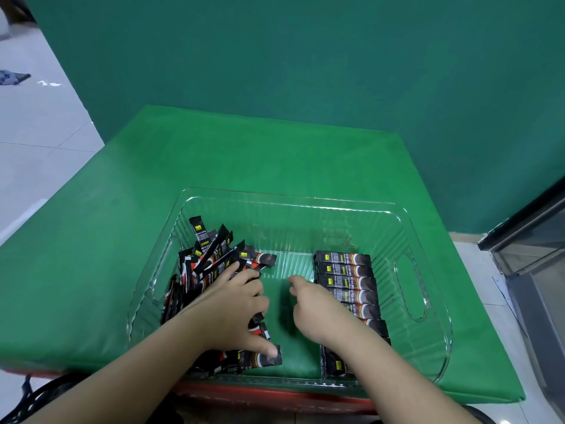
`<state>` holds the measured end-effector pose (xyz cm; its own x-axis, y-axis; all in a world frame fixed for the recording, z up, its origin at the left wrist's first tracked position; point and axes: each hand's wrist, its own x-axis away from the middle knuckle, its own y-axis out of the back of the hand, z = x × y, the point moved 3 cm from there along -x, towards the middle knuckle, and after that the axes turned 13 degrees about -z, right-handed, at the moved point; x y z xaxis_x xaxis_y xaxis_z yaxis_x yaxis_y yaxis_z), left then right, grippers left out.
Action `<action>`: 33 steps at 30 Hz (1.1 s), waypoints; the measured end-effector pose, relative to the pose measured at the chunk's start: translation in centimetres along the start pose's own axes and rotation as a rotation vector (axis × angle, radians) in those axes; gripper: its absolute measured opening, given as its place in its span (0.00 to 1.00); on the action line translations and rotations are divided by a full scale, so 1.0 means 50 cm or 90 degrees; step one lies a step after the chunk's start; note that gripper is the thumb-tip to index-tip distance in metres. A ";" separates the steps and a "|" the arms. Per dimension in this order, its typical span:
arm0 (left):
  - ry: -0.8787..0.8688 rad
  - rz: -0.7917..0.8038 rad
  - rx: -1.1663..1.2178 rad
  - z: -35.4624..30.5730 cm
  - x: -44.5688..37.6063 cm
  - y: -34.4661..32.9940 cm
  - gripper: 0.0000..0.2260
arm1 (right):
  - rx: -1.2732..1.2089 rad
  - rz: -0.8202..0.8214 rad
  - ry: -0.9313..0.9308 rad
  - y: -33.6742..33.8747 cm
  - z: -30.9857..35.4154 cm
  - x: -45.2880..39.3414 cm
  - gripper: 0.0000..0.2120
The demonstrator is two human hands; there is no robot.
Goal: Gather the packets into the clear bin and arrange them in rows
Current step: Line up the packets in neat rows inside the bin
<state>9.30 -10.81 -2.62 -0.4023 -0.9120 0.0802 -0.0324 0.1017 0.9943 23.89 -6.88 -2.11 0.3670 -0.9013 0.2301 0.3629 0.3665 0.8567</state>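
holding a loose packet pile [211, 264] and a neat row [348, 286], clear bin [293, 206]; left hand [235, 304] spread, right hand [312, 304] curled, empty.

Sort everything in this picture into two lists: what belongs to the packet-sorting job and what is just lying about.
Job:
- clear ribbed plastic bin
- jumbled heap of black stick packets, under the left hand
- neat row of black stick packets, beside the right hand

Lying about:
- green padded mat under the bin
- dark crumpled cloth on the floor
- white scraps near it
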 end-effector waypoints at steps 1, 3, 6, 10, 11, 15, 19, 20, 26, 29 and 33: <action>-0.005 0.014 -0.005 0.000 0.003 -0.001 0.45 | 0.002 0.001 0.001 0.001 0.001 0.000 0.24; -0.021 0.039 -0.021 -0.002 0.008 -0.006 0.50 | 0.004 0.002 0.004 0.002 0.001 0.000 0.23; -0.032 0.027 -0.035 -0.006 0.016 -0.012 0.43 | 0.010 0.002 0.011 0.002 0.001 0.001 0.22; -0.011 -0.040 -0.014 -0.005 0.021 -0.020 0.27 | 0.011 0.015 0.049 0.004 0.004 0.013 0.23; -0.014 -0.078 -0.002 -0.004 0.022 -0.020 0.24 | 0.014 0.015 0.067 0.004 0.006 0.017 0.23; -0.034 -0.196 -0.035 -0.003 0.024 -0.035 0.19 | -0.020 0.042 0.092 -0.009 0.020 0.030 0.22; -0.042 -0.258 -0.067 -0.011 0.022 -0.029 0.18 | -0.044 0.059 0.073 -0.019 0.031 0.029 0.23; -0.039 -0.262 -0.079 -0.010 0.023 -0.030 0.18 | -0.047 0.058 0.069 -0.020 0.032 0.027 0.23; 0.020 -0.250 -0.124 0.007 0.024 -0.039 0.20 | -0.063 0.066 0.046 -0.029 0.032 0.020 0.23; 0.024 -0.247 -0.135 0.011 0.023 -0.040 0.20 | -0.093 0.070 0.034 -0.034 0.031 0.018 0.22; 0.013 -0.264 -0.146 0.012 0.026 -0.044 0.18 | -0.121 0.073 0.021 -0.043 0.032 0.014 0.21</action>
<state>8.30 -11.95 -4.74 -0.3796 -0.8651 -0.3278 0.0170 -0.3608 0.9325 22.00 -8.65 -3.04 0.4420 -0.8440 0.3037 0.4706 0.5064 0.7225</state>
